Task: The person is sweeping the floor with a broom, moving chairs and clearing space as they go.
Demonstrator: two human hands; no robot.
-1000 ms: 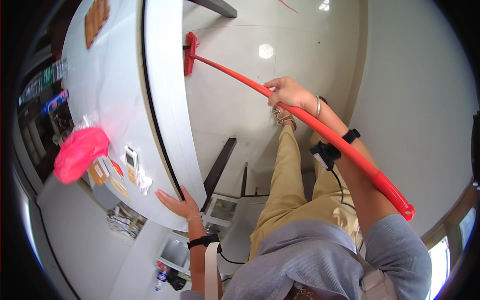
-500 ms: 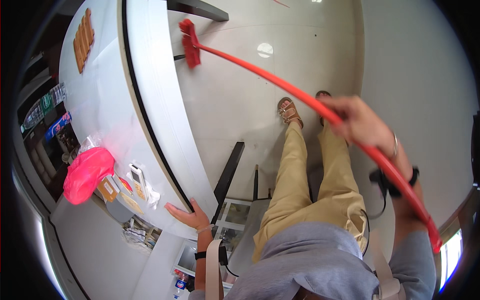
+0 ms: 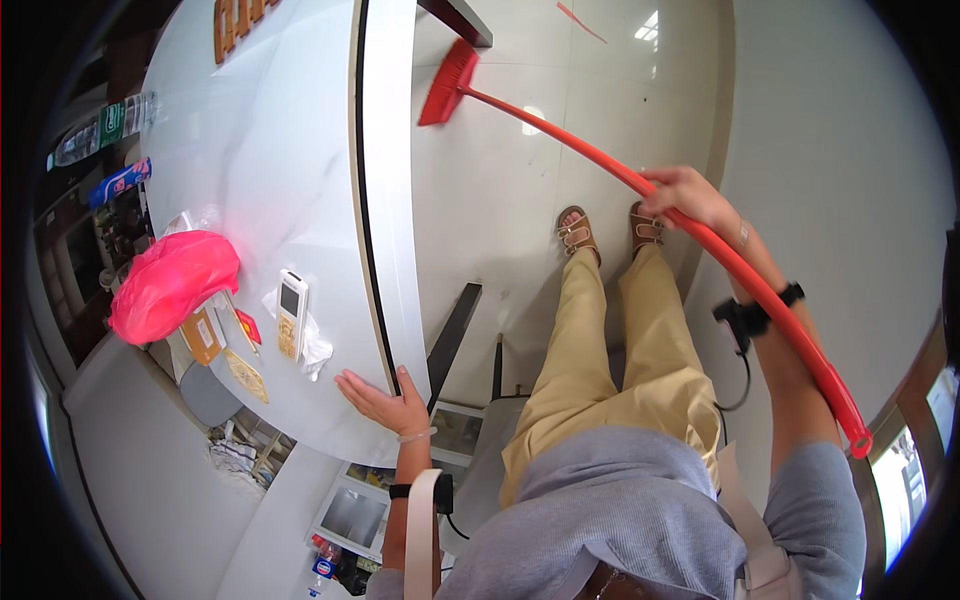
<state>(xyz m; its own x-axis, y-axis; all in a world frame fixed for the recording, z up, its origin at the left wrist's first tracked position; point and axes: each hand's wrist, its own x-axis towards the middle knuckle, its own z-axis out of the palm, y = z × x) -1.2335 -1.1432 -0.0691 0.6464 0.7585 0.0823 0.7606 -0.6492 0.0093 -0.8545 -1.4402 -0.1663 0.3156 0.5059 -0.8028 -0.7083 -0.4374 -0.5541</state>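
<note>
Broom (image 3: pixel 590 154) nearer table leg (image 3: pixel 463 23), right grip (image 3: pixel 688 200) wrapping handle (image 3: pixel 748 276), left grip (image 3: pixel 386 402) spread on tabletop (image 3: pixel 285 150)

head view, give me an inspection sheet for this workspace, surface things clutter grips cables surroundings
Surface: white table, glossy, dark stripe along its edge
Job's things: red broom, its bristle head near a dark table leg; floor contact unclear
Clutter: pink bag, white remote, crumpled tissue
Grips: left grip open on the table edge; right grip around the broom handle
Cables: black cord below the right forearm
Surroundings: pale floor, white wall
</note>
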